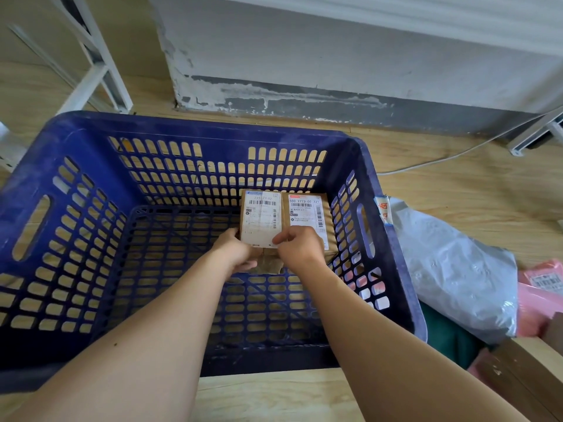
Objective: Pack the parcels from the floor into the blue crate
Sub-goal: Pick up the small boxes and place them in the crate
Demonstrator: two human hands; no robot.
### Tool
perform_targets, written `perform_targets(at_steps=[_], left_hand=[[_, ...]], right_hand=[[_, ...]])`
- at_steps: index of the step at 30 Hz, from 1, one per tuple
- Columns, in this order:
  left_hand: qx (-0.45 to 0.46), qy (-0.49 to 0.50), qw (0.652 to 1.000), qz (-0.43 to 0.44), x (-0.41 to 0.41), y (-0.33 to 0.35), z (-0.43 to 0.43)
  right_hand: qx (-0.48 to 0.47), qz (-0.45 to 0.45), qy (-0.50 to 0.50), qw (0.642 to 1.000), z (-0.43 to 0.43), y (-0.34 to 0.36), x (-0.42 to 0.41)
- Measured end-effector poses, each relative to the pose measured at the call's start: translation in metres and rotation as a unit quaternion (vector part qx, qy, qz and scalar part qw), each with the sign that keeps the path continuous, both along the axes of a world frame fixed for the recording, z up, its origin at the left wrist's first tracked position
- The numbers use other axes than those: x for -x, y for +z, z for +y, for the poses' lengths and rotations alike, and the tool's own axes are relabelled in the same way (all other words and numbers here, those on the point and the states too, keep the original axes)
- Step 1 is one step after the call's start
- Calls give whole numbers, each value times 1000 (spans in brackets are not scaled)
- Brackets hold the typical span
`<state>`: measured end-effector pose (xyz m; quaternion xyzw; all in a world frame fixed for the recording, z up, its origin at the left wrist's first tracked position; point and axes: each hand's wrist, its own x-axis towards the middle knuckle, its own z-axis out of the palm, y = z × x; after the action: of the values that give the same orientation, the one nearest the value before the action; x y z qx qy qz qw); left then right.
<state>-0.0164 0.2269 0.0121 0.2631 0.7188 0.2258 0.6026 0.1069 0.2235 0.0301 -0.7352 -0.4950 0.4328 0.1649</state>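
Note:
A blue slotted crate (70, 190) stands on the wooden floor in front of me. Two brown cardboard parcels with white shipping labels stand side by side against its far right corner. Both my hands reach down inside the crate. My left hand (234, 252) grips the near left edge of the left parcel (262, 219). My right hand (300, 246) pinches that parcel's near right corner, partly covering the right parcel (307, 210). A grey plastic mailer (451, 269) and a pink mailer (539, 296) lie on the floor to the crate's right.
A grey-and-white wall base (304, 95) runs behind the crate. White metal frame legs (97, 71) stand at the back left, another frame (536, 132) and a white cable (441, 159) at the back right. A dark green item (447, 336) and a brown box edge (518, 373) lie near right.

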Motion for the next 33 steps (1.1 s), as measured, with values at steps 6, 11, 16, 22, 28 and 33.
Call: perform_targets(at_steps=[6, 11, 16, 22, 28, 33], left_hand=[[-5, 17, 1000, 13, 5, -6, -2], [-38, 2, 998, 49, 0, -11, 5], [-36, -13, 998, 55, 0, -14, 5], [-3, -98, 981, 169, -5, -9, 3], [-65, -127, 964, 226, -9, 13, 3], [-161, -180, 933, 268, -17, 40, -5]], right_hand=[[0, -17, 14, 1000, 0, 0, 3], [0, -16, 11, 1000, 1, -3, 4], [-5, -17, -8, 1000, 0, -3, 4], [-12, -15, -19, 1000, -3, 7, 0], [-41, -21, -5, 999, -13, 37, -11], [-80, -37, -16, 996, -25, 61, -20]])
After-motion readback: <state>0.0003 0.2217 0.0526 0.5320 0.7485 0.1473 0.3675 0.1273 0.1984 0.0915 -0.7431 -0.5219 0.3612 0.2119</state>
